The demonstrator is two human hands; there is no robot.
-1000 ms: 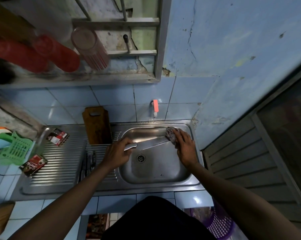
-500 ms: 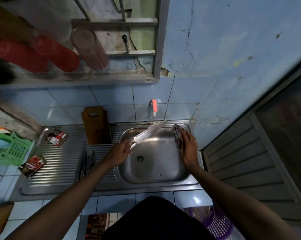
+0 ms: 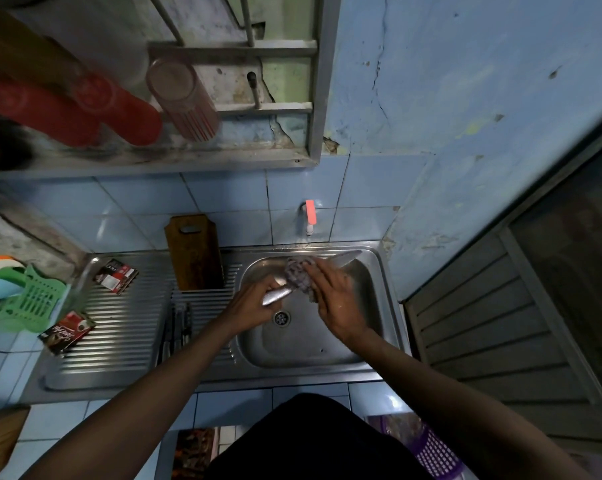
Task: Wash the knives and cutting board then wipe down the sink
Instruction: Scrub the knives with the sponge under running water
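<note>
My left hand (image 3: 249, 306) grips the steel handle of a large knife (image 3: 344, 259) over the sink basin (image 3: 327, 344). The blade points right and up toward the basin's far right corner. A grey-purple scrub cloth (image 3: 299, 275) lies against the blade near the handle, and my right hand (image 3: 334, 299) holds it there with fingers pressed on it. A brown wooden cutting board (image 3: 195, 252) leans upright against the tiled wall at the back of the drainboard. Other dark knives (image 3: 176, 329) lie on the drainboard just left of the basin.
A tap with a red lever (image 3: 309, 216) sticks out of the wall above the basin. Two sachet packets (image 3: 115, 275) (image 3: 66, 332) lie on the ribbed drainboard. A green basket (image 3: 25, 299) sits at far left. Red cups (image 3: 119, 109) hang on a shelf overhead.
The knife swung from pointing up at the tap to lying across the basin toward the right. My right hand brought the cloth from the basin's right wall onto the blade near the handle.
</note>
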